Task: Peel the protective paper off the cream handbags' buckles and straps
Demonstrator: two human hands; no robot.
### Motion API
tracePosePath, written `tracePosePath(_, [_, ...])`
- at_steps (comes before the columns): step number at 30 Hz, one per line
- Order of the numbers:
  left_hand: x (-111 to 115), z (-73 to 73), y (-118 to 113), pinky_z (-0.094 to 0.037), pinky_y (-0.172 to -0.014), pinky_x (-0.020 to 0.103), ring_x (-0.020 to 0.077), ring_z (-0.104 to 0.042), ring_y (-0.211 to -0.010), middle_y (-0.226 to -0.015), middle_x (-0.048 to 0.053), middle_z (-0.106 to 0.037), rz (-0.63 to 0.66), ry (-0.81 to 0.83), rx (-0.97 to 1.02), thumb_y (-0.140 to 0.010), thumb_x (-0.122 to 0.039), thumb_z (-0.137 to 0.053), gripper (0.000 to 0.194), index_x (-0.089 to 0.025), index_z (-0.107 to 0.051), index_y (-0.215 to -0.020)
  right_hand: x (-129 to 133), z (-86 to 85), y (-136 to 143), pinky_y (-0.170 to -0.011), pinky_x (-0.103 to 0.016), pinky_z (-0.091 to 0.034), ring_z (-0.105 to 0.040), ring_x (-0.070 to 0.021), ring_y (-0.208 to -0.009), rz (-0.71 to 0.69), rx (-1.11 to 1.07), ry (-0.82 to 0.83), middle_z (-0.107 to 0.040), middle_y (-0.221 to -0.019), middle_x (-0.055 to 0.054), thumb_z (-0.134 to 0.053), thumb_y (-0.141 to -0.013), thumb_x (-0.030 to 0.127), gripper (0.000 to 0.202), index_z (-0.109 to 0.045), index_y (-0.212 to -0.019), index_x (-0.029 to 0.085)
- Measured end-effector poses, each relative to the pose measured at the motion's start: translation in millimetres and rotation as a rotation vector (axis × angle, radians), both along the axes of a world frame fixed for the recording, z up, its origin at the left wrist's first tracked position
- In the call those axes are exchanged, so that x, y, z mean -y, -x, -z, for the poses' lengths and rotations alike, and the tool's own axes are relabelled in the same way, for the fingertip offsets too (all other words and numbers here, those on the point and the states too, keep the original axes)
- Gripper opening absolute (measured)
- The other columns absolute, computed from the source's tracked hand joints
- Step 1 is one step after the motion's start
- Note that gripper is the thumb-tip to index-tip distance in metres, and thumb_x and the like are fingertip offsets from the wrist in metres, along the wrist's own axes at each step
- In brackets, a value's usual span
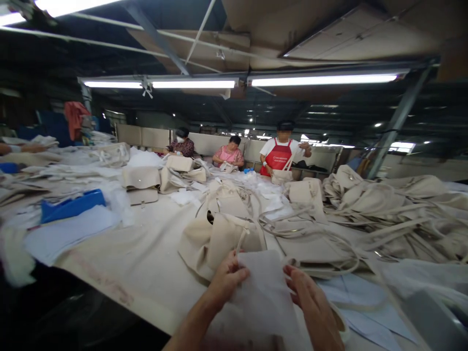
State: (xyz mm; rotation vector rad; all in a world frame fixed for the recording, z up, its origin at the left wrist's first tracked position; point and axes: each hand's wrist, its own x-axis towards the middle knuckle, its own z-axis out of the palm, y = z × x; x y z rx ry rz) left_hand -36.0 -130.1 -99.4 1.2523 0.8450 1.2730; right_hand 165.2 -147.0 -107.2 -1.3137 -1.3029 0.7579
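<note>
A thin white sheet point(265, 287) hangs upright between my two hands, close to the table's front edge. My left hand point(228, 278) pinches its upper left edge between thumb and fingers. At the sheet's right edge is my right hand point(303, 292), its fingers slightly apart and curved; whether they grip the edge is hard to see. Just beyond the sheet lies a beige bag point(223, 239) with a flap and a thin strap, and another beige bag point(226, 195) sits behind it.
Beige bags and straps point(395, 209) are heaped at the right. White-blue sheets point(361, 302) lie at the lower right. A blue holder point(73, 204) and white paper point(73, 231) are at the left. Across the table point(120, 263) several people handle bags, one in a red apron point(278, 156).
</note>
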Motion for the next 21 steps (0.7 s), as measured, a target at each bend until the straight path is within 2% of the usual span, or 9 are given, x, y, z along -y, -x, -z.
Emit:
tracePosePath(2, [1, -1.8, 3, -0.039, -0.101, 0.033, 0.028, -0.047, -0.121, -0.128, 0.009, -0.05, 0.006, 0.001, -0.037, -0.065, -0.03, -0.069, 0.019, -0.017, -0.073, -0.077, -3, -15.2, 5, -0.064, -0.033, -0.056, -0.07, -0.0255, -0.08, -0.222, -0.199, 0.248, -0.075, -0.095, -0.011, -0.055, -0.077, 0.07, 0.059, -0.069, -0.101, 0.017])
tracePosePath(4, [1, -2.1, 4, -0.042, -0.096, 0.03, 0.0264, -0.049, -0.116, -0.122, 0.009, -0.052, 0.013, -0.006, -0.04, -0.063, -0.028, -0.068, 0.017, -0.016, -0.07, -0.075, -4, -25.4, 15, -0.063, -0.032, -0.054, -0.068, -0.0234, -0.072, -0.386, -0.3, 0.333, -0.074, -0.085, -0.008, -0.069, -0.071, 0.062, 0.052, -0.069, -0.095, 0.016])
tracePosePath(7, [1, -1.8, 8, -0.046, -0.075, 0.026, 0.02, -0.059, -0.09, -0.092, 0.004, -0.06, 0.018, 0.048, 0.044, -0.061, -0.023, -0.067, 0.025, -0.018, -0.061, -0.085, -1, -26.5, 29, -0.064, -0.031, -0.053, -0.067, -0.021, -0.067, -0.475, -0.389, 0.398, -0.073, -0.075, -0.005, -0.078, -0.066, 0.05, 0.042, -0.07, -0.089, 0.016])
tracePosePath(9, [-1, -4.6, 15, -0.043, -0.061, 0.024, 0.0159, -0.059, -0.071, -0.077, -0.001, -0.059, -0.052, 0.106, 0.065, -0.059, -0.019, -0.066, 0.031, -0.021, -0.053, -0.087, 0, -19.5, 30, -0.066, -0.031, -0.053, -0.067, -0.0211, -0.067, -0.525, -0.361, 0.451, -0.073, -0.074, -0.005, -0.076, -0.067, 0.049, 0.038, -0.07, -0.085, 0.017])
tracePosePath(12, [-3, -15.1, 30, -0.041, -0.052, 0.023, 0.0135, -0.057, -0.059, -0.07, -0.003, -0.058, -0.153, 0.13, -0.018, -0.055, -0.017, -0.067, 0.033, -0.021, -0.049, -0.082, -3, -6.2, 28, -0.062, -0.029, -0.052, -0.066, -0.0217, -0.068, -0.545, -0.177, 0.411, -0.072, -0.072, -0.004, -0.078, -0.063, 0.047, 0.033, -0.07, -0.075, 0.017])
tracePosePath(14, [-3, -21.9, 36, -0.04, -0.046, 0.022, 0.0129, -0.055, -0.053, -0.065, -0.005, -0.056, -0.148, 0.16, -0.065, -0.054, -0.019, -0.07, 0.034, -0.02, -0.05, -0.081, -8, -1.2, 31, -0.053, -0.027, -0.048, -0.063, -0.0198, -0.058, -0.512, -0.125, 0.368, -0.069, -0.063, -0.002, -0.079, -0.061, 0.047, 0.033, -0.068, -0.066, 0.017])
tracePosePath(17, [1, -22.6, 33, -0.039, -0.039, 0.022, 0.0128, -0.053, -0.048, -0.061, -0.005, -0.055, -0.119, 0.229, -0.069, -0.056, -0.03, -0.073, 0.037, -0.021, -0.05, -0.082, -12, -4.7, 46, -0.052, -0.028, -0.049, -0.062, -0.0189, -0.052, -0.505, -0.327, 0.416, -0.068, -0.058, -0.001, -0.072, -0.07, 0.05, 0.032, -0.069, -0.07, 0.018])
tracePosePath(19, [5, -16.0, 26, -0.039, -0.037, 0.022, 0.0128, -0.052, -0.045, -0.059, -0.004, -0.057, -0.127, 0.245, -0.055, -0.056, -0.036, -0.074, 0.039, -0.021, -0.049, -0.081, -15, -11.5, 60, -0.06, -0.03, -0.053, -0.066, -0.0201, -0.058, -0.504, -0.511, 0.429, -0.072, -0.064, -0.003, -0.07, -0.074, 0.048, 0.03, -0.072, -0.079, 0.019])
tracePosePath(21, [8, -7.3, 19, -0.04, -0.037, 0.022, 0.0128, -0.052, -0.046, -0.057, -0.004, -0.057, -0.156, 0.241, -0.033, -0.055, -0.037, -0.074, 0.039, -0.021, -0.048, -0.078, -19, -16.9, 73, -0.064, -0.031, -0.055, -0.069, -0.0211, -0.063, -0.489, -0.634, 0.426, -0.074, -0.068, -0.005, -0.073, -0.071, 0.045, 0.03, -0.073, -0.08, 0.017])
